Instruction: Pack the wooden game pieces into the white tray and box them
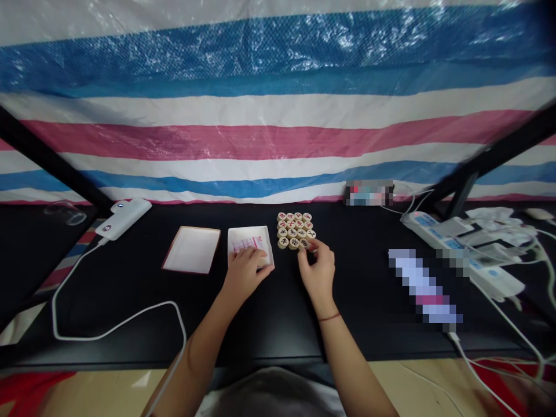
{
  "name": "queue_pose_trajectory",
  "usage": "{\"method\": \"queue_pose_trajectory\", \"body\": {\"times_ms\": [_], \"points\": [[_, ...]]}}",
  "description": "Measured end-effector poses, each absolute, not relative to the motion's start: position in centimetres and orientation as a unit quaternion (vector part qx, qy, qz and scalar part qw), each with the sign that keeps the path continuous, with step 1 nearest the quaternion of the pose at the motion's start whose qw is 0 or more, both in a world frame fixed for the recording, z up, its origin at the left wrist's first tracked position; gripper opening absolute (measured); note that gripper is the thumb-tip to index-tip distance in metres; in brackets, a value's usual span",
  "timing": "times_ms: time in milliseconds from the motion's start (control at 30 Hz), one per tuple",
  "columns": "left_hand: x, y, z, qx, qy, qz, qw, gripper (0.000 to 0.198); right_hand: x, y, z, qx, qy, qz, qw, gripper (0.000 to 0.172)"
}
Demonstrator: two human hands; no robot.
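Just right of the white box [267, 243], the fingers of the right hand [320, 273], narrowed at a corner disc [303, 244], could skew the gridded discs [294, 225] by nudging sideways. The left hand [244, 271] curls its fingers into the box, grip unclear; leaning on the wall could tip it.

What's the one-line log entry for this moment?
left hand: partly inside white box; right hand: at near row of pieces; pieces: rows right of box; lid: left of box

Right of my right fingers [322, 249], the surface [360, 266] lies open until the blurred object [425, 286]; toward the far side xiangqi pieces [297, 225] block me, and leftward the white box [268, 240] does.
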State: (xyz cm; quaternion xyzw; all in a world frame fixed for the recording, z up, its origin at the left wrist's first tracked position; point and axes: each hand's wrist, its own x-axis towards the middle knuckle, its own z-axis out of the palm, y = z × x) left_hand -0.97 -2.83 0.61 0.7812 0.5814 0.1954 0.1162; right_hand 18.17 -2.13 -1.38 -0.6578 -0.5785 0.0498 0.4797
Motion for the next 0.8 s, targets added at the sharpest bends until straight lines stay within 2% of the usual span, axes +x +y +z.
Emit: {"method": "queue_pose_trajectory", "body": {"times_ms": [167,333,633,800], "points": [[-1.2,-2.5,0.4,0.798,0.521,0.251,0.168,0.017,17.1,-2.5,-0.9,-0.579,-0.651,0.072,0.486,0.012],[-1.7,-2.2,0.4,0.801,0.468,0.304,0.217,0.022,16.6,-2.9,-0.2,-0.523,-0.698,0.135,0.471,0.012],[-1.0,-2.2,0.8,0.794,0.433,0.361,0.228,0.023,15.8,-3.1,0.4,-0.458,-0.762,0.209,0.408,0.015],[-0.9,-2.3,1.2,0.790,0.453,0.367,0.191,0.024,16.4,-2.9,0.3,-0.474,-0.732,0.207,0.443,0.015]]}}
